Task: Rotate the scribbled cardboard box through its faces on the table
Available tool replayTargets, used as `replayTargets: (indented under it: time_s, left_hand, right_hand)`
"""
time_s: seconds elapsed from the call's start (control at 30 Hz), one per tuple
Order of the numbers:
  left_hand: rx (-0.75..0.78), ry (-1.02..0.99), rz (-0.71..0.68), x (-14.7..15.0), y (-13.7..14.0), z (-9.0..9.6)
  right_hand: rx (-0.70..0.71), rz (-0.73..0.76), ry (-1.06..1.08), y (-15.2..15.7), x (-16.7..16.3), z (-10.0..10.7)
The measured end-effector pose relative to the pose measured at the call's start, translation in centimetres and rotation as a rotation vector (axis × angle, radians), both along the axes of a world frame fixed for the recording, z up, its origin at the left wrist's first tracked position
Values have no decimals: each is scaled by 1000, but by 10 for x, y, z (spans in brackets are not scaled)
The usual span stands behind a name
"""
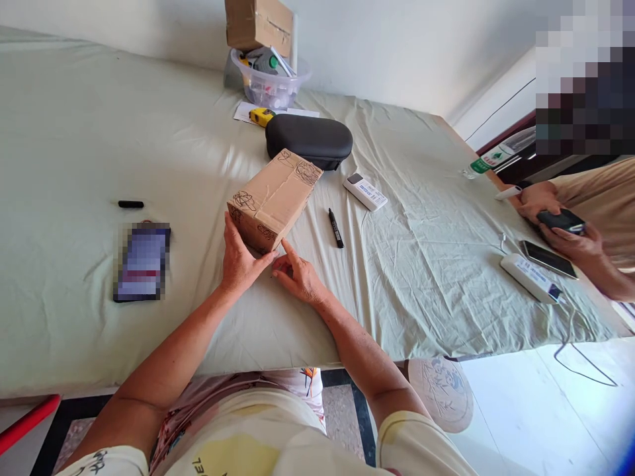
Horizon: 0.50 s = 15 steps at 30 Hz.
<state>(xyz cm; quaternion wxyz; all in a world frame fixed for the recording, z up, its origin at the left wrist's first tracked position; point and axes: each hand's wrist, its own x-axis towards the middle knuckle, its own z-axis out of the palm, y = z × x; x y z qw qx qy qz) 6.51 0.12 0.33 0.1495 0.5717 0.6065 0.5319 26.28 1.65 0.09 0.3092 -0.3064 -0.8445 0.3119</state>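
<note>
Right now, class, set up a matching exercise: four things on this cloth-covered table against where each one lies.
Things:
1 cardboard box
2 black marker
3 dark zip case
4 plastic bowl

Places:
A far edge, by the wall
B just behind the box
C between the left hand and right hand
D right of the box, on the cloth

Pairs: 1-C, 2-D, 3-B, 4-A

A black marker [336, 228] lies on the sheet-covered worktop [99, 132] near a white remote [366, 192]. Behind them sit a dark case [309, 139], a yellow tape measure [260, 116] and a plastic bowl [270, 86].
</note>
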Motion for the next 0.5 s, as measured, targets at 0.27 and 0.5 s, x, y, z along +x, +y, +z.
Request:
replayTargets:
  time_s: [0.27, 0.5]
  left_hand:
    - [51, 61, -16, 1, 0, -1]
    - [122, 179, -102, 0, -3, -1]
  right_hand:
    - [157, -286, 136, 2, 2, 8]
    - [393, -148, 164, 0, 10, 16]
